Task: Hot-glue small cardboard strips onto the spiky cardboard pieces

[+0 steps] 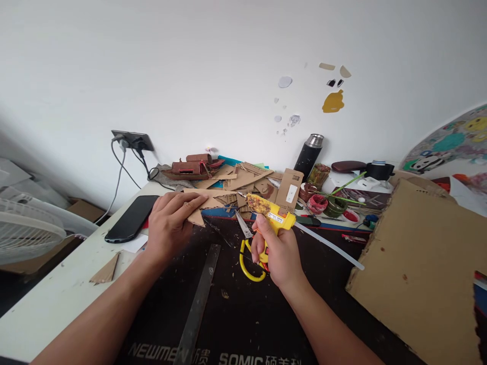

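My right hand [279, 251] is wrapped round a yellow hot glue gun [264, 207]. Its stained nozzle end points left, and a long translucent glue stick [331, 246] sticks out of the back. To the left, my left hand [171, 218] grips a small cut piece of cardboard [197, 218], fingers on top and thumb out of sight. The nozzle tip is near the right end of that piece; whether they touch I cannot tell. Yellow-handled scissors [247, 248] lie on the dark mat beneath the glue gun, partly covered by it and my right hand.
A metal ruler [200, 304] lies on the mat [236, 314]. Cardboard scraps [247, 177], a brown model boat [190, 170], a black flask [310, 154] and paint jars [317, 204] line the wall. A large cardboard sheet [418, 263] stands right, a phone [131, 218] left.
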{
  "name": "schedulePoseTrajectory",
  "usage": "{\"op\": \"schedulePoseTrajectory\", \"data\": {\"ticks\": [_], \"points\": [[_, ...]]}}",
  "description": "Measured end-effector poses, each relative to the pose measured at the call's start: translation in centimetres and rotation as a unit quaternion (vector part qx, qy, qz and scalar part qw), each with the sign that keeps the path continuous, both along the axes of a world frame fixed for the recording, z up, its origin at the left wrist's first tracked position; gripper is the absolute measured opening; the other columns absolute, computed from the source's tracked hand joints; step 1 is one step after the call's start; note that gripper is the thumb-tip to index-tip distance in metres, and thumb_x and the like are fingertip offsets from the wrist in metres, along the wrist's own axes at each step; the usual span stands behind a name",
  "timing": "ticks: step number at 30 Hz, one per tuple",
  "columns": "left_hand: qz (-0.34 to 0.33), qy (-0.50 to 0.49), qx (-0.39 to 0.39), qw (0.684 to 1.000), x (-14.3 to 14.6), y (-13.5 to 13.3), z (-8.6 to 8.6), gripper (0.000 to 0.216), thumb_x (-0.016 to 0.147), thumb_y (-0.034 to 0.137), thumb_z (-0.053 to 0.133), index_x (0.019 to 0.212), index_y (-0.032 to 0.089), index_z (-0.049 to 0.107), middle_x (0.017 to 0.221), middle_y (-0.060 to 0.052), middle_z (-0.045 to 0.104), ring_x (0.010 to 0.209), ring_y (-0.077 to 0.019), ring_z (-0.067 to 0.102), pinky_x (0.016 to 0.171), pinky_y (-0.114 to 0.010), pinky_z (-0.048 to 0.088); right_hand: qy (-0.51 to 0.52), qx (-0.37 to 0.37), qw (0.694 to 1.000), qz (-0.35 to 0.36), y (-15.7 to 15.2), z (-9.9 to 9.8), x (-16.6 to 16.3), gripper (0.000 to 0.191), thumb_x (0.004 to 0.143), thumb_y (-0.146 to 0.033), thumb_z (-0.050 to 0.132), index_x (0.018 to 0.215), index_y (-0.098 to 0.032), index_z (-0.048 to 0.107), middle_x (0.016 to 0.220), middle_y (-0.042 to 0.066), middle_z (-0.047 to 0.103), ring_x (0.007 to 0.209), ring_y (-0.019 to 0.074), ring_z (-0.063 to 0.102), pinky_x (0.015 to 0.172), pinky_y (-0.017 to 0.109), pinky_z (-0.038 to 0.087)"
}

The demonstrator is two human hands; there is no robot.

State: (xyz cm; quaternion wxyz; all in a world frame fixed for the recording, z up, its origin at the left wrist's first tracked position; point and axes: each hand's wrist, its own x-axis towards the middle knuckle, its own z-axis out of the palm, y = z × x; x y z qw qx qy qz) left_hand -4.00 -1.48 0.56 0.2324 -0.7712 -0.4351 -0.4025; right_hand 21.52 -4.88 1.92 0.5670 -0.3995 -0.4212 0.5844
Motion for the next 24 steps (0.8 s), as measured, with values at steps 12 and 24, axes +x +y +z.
{"op": "schedulePoseTrajectory", "data": {"ticks": [12,24], "points": [[0.004,-0.002,-0.005,1.0,-0.01,0.06,-0.02,0.039,0.097,0.006,0.061,0.127,0.025,0.077,0.118,-0.008,0.083,0.102,-0.0286,0.071,0.09,-0.044,0.053,-0.02,-0.001,1.0,0.0,-0.19,0.29,0.01,0.063,0.08,-0.078,0.083,0.071,-0.019,0.065,0.042,-0.007,0.049,0.035,0.0118,0.054,0.039,0.022,0.043],[0.009,0.0,-0.014,1.0,-0.04,-0.12,-0.05,0.04,0.098,0.008,0.059,0.128,0.026,0.078,0.119,-0.008,0.083,0.104,-0.0281,0.072,0.092,-0.044,0.054,-0.03,-0.013,0.999,0.005,-0.2,0.4,-0.11,0.064,0.078,-0.081,0.082,0.073,-0.019,0.065,0.042,-0.008,0.048,0.033,0.0124,0.053,0.038,0.023,0.043]]}}
